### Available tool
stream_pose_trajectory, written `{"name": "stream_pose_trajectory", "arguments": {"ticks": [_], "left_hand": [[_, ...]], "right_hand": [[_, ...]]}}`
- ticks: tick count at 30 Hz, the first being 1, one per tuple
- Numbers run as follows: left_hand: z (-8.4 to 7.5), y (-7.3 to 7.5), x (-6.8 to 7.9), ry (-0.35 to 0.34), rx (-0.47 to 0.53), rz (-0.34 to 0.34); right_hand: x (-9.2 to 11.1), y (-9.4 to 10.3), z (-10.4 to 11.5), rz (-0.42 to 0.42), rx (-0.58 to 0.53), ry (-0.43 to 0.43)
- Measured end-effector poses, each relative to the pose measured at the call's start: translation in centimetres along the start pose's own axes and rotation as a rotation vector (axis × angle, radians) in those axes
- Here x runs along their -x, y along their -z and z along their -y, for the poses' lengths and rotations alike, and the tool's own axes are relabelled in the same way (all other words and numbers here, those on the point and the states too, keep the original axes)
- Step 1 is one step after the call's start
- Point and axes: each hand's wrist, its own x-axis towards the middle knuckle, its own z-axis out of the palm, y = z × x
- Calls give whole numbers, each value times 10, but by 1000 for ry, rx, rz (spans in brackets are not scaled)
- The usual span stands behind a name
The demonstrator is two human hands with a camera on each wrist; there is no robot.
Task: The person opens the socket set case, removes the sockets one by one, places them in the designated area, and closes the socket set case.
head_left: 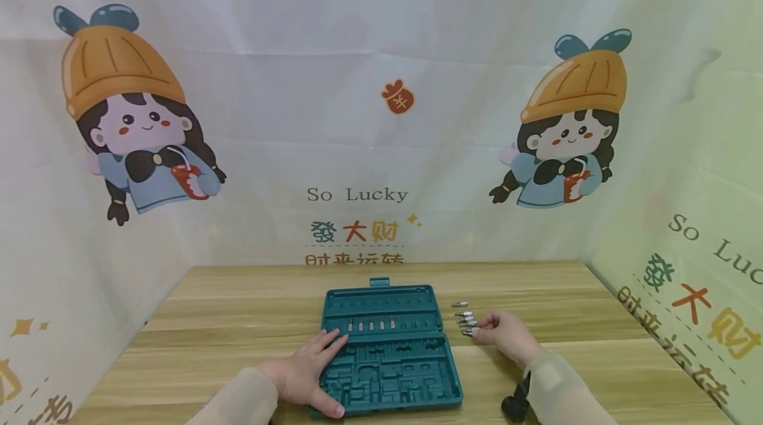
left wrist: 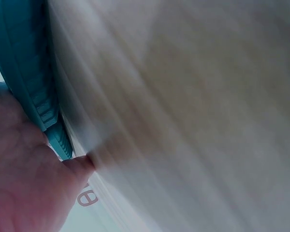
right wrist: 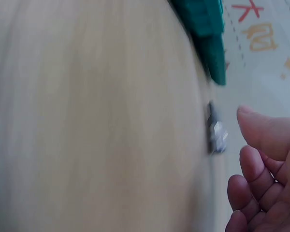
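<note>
The left hand's [head_left: 303,372] grip is spread over the left side of the open case [head_left: 393,372] — light, steady pressure is advised so it isn't skewed. Five seated bits [head_left: 371,324] are lined up in its upper half; several loose bits [head_left: 464,314] are laid just right of it on the tabletop [head_left: 238,319]. The right hand's [head_left: 507,335] grip is parted beside them, nothing visibly pinched — best picked singly, by the thicker end.

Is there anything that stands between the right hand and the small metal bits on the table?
Nothing visible does: the right hand is close beside the metal bits, and the teal case lies to their left.
</note>
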Motion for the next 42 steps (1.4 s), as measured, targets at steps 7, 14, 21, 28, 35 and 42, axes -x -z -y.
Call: {"name": "stream_pose_trajectory", "arguments": {"ticks": [7,14,21,28,35,42], "left_hand": [[-3,0,1,0,1,0],[-5,1,2,-8,5,14],[-7,0,2,-12,0,15],[-5,0,0,4,0,-2],[-4,0,0,3,8,-4],[-10,2,4,2,4,7]], "right_hand": [[-5,-19,35,34,-28,17],[-16,-59,66,82,-127,35],[-21,-100,73,133,-177,75],[-20,-115,78,37,28,41],[-21,-117,80,-4,131,-27],[-25,-116,79,31,121,-63]]}}
